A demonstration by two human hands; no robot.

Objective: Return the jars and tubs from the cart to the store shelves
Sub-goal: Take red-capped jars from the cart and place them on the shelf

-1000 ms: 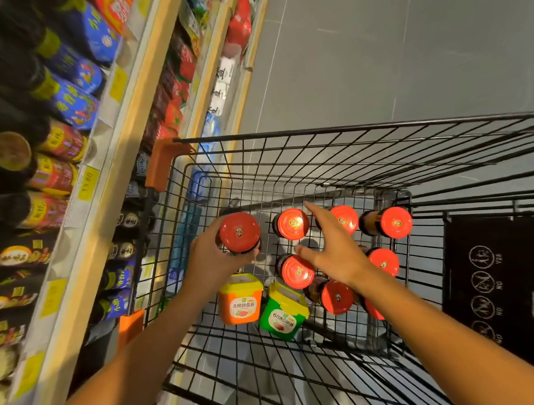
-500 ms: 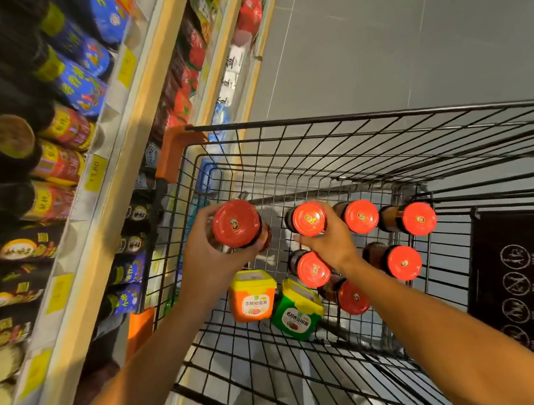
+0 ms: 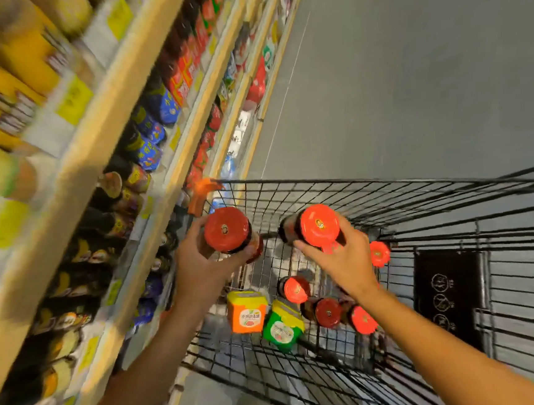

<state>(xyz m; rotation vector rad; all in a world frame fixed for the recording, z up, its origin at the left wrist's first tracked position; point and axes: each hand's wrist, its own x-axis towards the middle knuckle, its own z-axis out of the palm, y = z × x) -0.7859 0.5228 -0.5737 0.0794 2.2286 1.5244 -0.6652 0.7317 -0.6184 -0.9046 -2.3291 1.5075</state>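
A: Two dark glass jars with red lids are being held above the black wire cart (image 3: 387, 191); the left hand (image 3: 197, 266) is being clenched round one red-lidded jar (image 3: 229, 230), the right hand (image 3: 345, 260) round the other (image 3: 316, 225).

B: The bodies, not the lids, should be gripped. Four more jars, the orange tub (image 3: 247, 310) and the green tub (image 3: 283, 325) are lying below; the wooden shelves (image 3: 138, 78) are being faced at the left.

A grey tiled floor (image 3: 409, 76) runs alongside pale wooden shelving (image 3: 140, 94) packed with blurred, brightly labelled goods (image 3: 153, 138).
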